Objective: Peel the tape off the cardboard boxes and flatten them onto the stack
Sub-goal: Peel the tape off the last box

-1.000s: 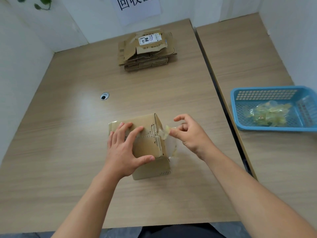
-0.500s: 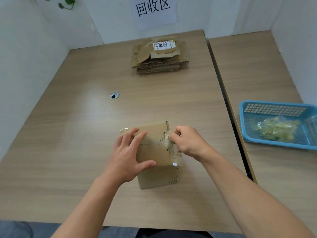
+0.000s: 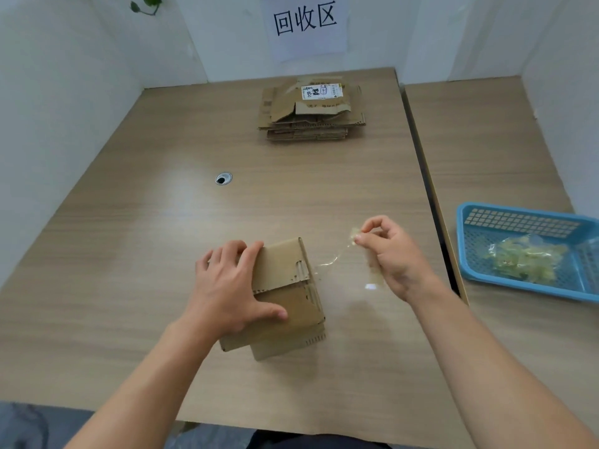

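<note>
The table (image 3: 162, 254) is showing matt wood-grain laminate, catching a soft glare near its shiny metal grommet (image 3: 223, 178). The box (image 3: 285, 286) and stack (image 3: 311, 115) are looking like plain brown corrugated cardboard (dull, ragged at the edges). The tape (image 3: 353, 234) is glinting, a clear glossy film. The basket (image 3: 518, 222) is showing smooth blue plastic mesh.

Ahead of the left hand (image 3: 233, 286) and the right hand (image 3: 393, 254) the table (image 3: 129, 254) lies open as far as the stack (image 3: 311, 118) at the far wall. A strand of tape (image 3: 331, 262) spans the gap between the right hand and the box (image 3: 285, 277) under the left. To the right hand's right, a blue basket (image 3: 518, 219) blocks the way.
</note>
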